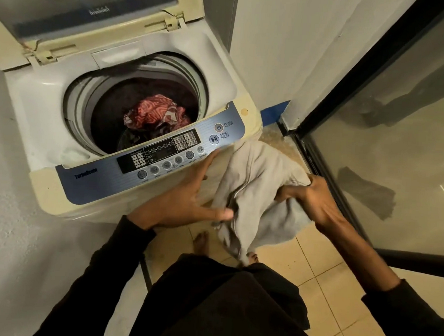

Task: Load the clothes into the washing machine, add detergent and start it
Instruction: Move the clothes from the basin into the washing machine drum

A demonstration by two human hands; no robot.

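Note:
A top-loading washing machine (216,71) stands with its lid (77,5) raised. Inside the drum lie dark clothes and a red patterned garment (156,112). A grey garment (256,185) hangs in front of the machine's right corner. My right hand (312,196) is shut on its upper right part. My left hand (187,199) is spread with fingers apart, its thumb touching the cloth's left edge, just below the blue control panel (148,160). No detergent is in view.
The machine sits against a white wall (288,42) at the back and another wall at left. A dark-framed glass door (400,126) stands to the right. My bare feet (200,242) rest on beige floor tiles below the cloth.

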